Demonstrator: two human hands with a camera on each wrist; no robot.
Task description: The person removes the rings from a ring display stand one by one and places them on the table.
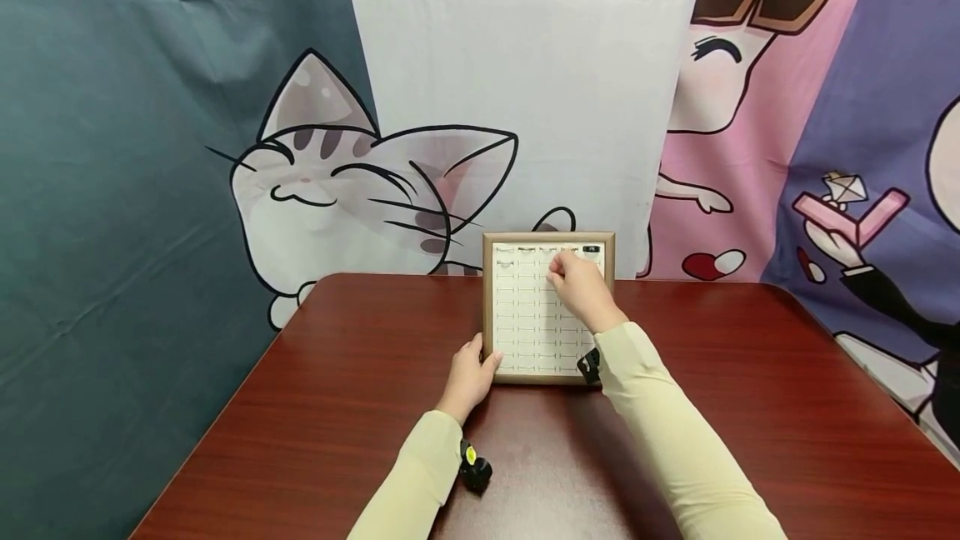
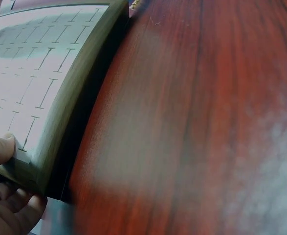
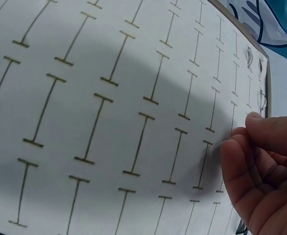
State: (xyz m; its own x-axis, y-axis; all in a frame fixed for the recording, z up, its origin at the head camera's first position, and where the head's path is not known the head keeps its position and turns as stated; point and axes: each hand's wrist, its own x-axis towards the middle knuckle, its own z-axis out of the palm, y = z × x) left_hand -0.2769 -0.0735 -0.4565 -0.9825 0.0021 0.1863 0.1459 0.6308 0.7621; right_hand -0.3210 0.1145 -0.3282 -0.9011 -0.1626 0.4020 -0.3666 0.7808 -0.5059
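A framed display board (image 1: 517, 315) with rows of short slits stands propped on the table. My left hand (image 1: 468, 375) grips its lower left corner, with the thumb (image 2: 0, 149) on the front face and fingers underneath. In front of the upper middle, my right hand (image 1: 585, 290) brings thumb and forefinger together close to the board. The right wrist view shows a faint thin edge at those fingertips (image 3: 237, 134); the item is mostly hidden. Small silvery curved pieces, perhaps rings (image 3: 250, 57), sit in slits near the top. A black tag (image 1: 591, 249) is at the top right corner.
The dark red wooden table (image 1: 360, 373) extends on both sides of the board. Behind it hangs a cartoon-printed cloth (image 1: 525, 65). A small black camera (image 1: 476, 469) is strapped to the left wrist, another (image 1: 588, 365) to the right.
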